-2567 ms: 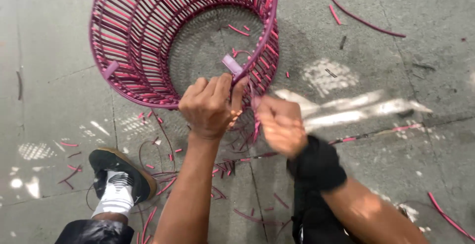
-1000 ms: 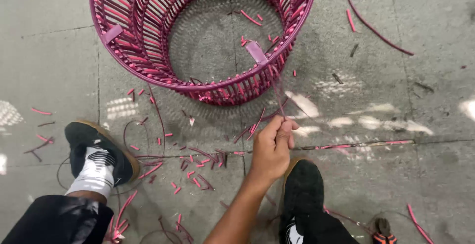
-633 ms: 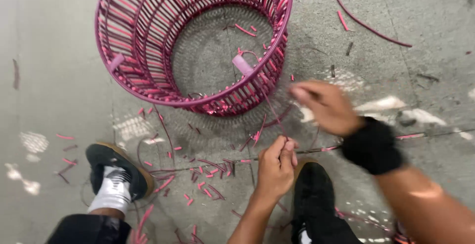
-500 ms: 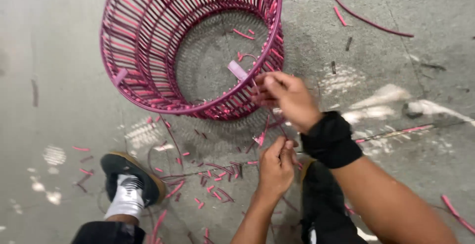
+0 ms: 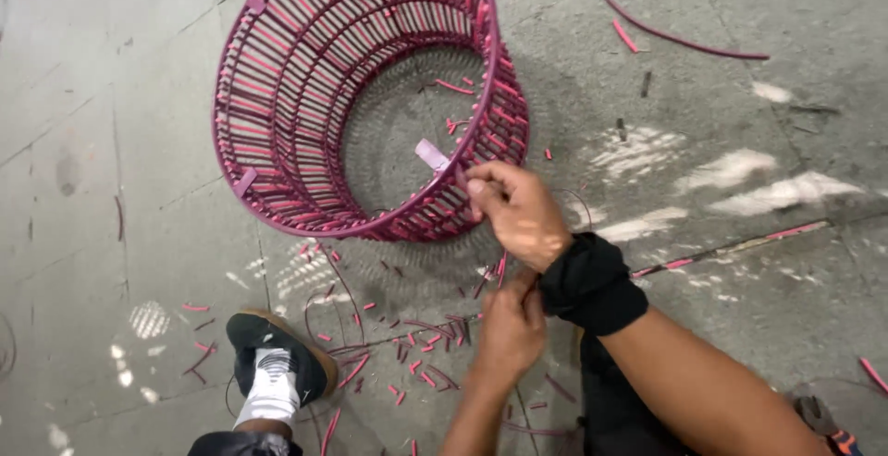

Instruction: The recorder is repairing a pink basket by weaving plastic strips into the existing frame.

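Note:
A round frame basket (image 5: 277,114) wrapped in magenta cord stands on the concrete floor. My right hand (image 5: 518,211), with a black wrist band (image 5: 592,280), pinches the cord at the basket's near rim, beside a pale pink tab (image 5: 431,154). My left hand (image 5: 509,326) is below it, closed around a thin cord strand that runs up toward the rim. The fingertips of both hands are partly hidden.
Several short pink cord offcuts (image 5: 407,363) litter the floor between my feet. My left shoe (image 5: 273,363) is at the lower left. A long pink cord piece (image 5: 675,40) lies at the upper right. A tool handle (image 5: 823,419) shows at the lower right corner.
My right hand came back into view from the right and reached to the basket's near rim. My left hand dropped from the rim to a spot lower down, holding the strand.

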